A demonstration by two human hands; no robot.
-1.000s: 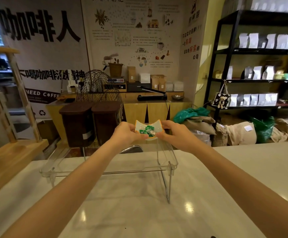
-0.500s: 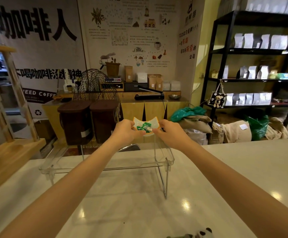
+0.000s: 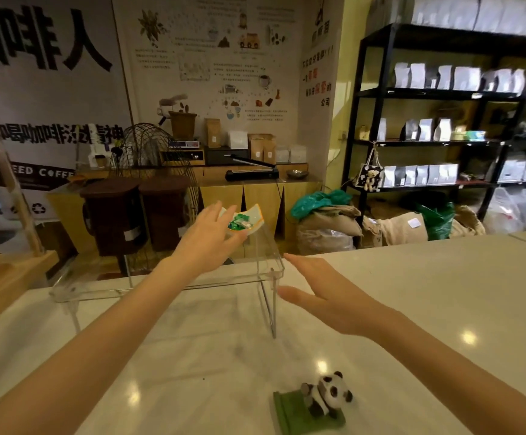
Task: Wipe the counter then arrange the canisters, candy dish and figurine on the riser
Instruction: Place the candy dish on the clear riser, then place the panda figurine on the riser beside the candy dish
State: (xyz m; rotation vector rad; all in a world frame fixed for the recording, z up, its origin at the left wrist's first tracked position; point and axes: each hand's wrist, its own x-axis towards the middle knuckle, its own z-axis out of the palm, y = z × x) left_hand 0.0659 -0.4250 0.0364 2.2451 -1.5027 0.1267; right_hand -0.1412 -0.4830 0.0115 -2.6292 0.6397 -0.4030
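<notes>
Now my right hand (image 3: pixel 327 296) has released the candy dish (image 3: pixel 245 221); fingers spread, empty. Left hand (image 3: pixel 206 243) open beside dish, seated on riser (image 3: pixel 268 262) at 12 o'clock. Figurine (image 3: pixel 324 400) waits on table (image 3: pixel 428 293) at 6 o'clock.

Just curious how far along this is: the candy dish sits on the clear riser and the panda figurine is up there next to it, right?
Not quite. The head view shows the candy dish on the clear riser, by the left hand, but the panda figurine is not up there. It stands on the counter, nearer the person than the riser. The right hand is open and empty.
</notes>
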